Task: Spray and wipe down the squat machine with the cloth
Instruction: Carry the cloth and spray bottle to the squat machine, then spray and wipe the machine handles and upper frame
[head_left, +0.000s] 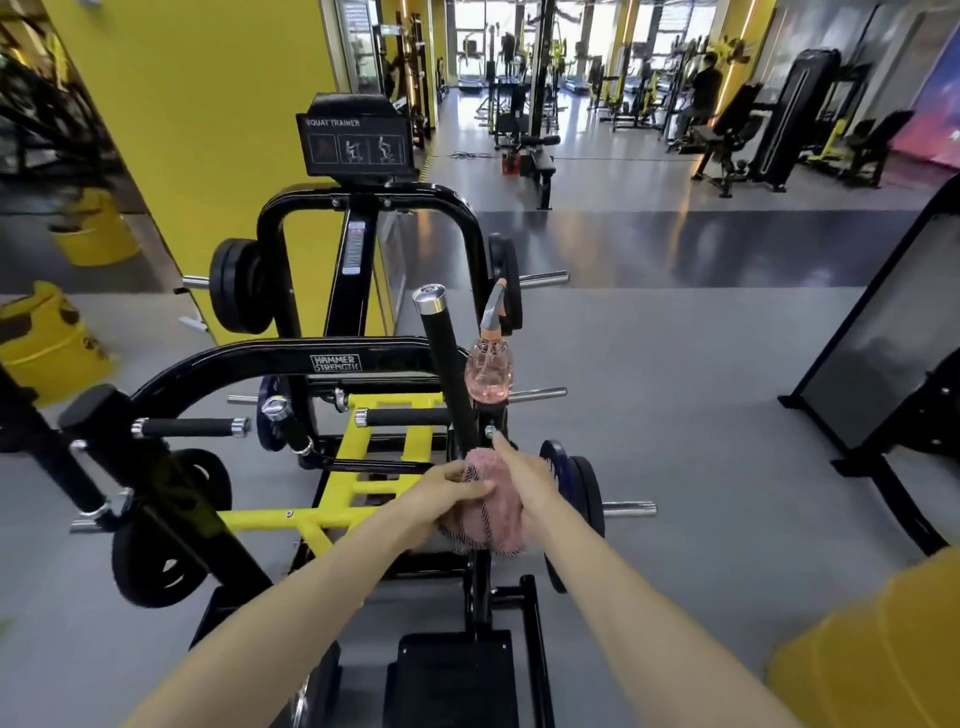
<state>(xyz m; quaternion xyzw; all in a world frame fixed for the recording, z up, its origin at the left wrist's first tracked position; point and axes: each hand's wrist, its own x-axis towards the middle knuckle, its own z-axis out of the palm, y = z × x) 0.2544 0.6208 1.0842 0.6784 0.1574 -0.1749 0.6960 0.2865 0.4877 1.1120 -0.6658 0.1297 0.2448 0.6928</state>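
Note:
The black and yellow squat machine fills the middle of the view. A pink cloth is bunched at the base of its upright black handle. My left hand grips the cloth from the left. My right hand presses on the cloth from the right, its index finger stretched out along the bar. A pink spray bottle stands on the machine just behind the handle, held by neither hand.
Weight plates hang on chrome pegs on both sides of the frame. A yellow wall stands to the left, yellow bins beside it. A black-framed panel is at the right. More gym machines stand far behind.

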